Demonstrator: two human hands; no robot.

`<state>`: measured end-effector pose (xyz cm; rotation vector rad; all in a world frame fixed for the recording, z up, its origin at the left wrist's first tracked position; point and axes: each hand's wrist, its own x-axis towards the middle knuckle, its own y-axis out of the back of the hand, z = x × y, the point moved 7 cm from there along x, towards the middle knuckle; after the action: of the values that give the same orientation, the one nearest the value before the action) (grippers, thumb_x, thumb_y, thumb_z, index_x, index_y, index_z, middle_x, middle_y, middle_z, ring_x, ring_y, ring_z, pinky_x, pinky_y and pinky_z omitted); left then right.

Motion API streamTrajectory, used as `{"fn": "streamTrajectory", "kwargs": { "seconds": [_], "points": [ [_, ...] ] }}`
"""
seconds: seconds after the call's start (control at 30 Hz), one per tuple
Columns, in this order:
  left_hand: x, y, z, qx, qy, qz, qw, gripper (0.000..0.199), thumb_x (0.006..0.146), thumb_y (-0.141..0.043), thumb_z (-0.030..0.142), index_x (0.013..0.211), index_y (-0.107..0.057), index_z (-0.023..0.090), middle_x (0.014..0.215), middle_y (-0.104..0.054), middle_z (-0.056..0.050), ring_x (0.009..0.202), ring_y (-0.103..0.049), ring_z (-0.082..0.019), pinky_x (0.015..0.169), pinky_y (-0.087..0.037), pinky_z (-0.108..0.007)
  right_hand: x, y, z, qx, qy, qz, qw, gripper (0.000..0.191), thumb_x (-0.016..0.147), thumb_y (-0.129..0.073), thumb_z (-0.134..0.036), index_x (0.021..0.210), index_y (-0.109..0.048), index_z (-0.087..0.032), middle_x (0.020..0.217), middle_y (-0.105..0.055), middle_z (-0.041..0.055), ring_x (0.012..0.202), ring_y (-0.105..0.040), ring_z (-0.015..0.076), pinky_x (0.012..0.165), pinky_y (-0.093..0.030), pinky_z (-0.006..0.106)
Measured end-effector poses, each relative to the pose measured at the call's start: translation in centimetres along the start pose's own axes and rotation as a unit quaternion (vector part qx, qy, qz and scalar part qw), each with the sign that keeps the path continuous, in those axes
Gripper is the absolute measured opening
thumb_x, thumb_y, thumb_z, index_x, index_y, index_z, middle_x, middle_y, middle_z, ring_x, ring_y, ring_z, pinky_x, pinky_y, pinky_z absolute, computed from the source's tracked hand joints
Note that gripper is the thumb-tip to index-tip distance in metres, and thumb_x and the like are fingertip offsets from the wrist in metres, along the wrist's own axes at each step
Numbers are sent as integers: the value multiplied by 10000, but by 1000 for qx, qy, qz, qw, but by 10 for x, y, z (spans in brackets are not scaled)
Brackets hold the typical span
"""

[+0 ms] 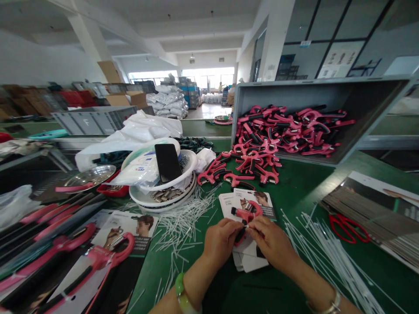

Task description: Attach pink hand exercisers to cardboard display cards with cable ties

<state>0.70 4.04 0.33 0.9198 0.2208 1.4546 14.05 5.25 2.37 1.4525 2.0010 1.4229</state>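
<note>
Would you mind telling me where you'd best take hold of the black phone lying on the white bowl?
I'd pinch the phone by its two long edges, coming from above: it lies tilted across the white bowl, flat face up, with both long sides standing clear, so fingers should fit around them without reaching underneath.

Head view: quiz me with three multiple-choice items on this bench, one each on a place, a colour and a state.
1. Where is the black phone? A) in the gray crate B) on the white basin C) under the cards
2. What colour are the scissors? A) blue B) yellow C) red
3. The pink-and-black tool is: A) in the gray crate B) held in both hands C) under the scissors

1 B: it lies across the basin's top.
2 C: the handles show red.
3 B: the left hand and right hand grip it.
</note>
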Motion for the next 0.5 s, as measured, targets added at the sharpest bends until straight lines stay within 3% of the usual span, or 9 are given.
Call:
{"fn": "streamTrajectory", "kwargs": {
  "seconds": [0.5],
  "points": [
    [-1,0,-1,-17,-6,2,1000,266,831,-508,110,955,-690,259,884,-705,-11,774,-645,-109,692,-492,-184,2,1,1,38,1,-19,999,237,909,-432,-303,776,-608,-218,814,-607,48,788,-582,185,699,-467,307]
  ]
}}
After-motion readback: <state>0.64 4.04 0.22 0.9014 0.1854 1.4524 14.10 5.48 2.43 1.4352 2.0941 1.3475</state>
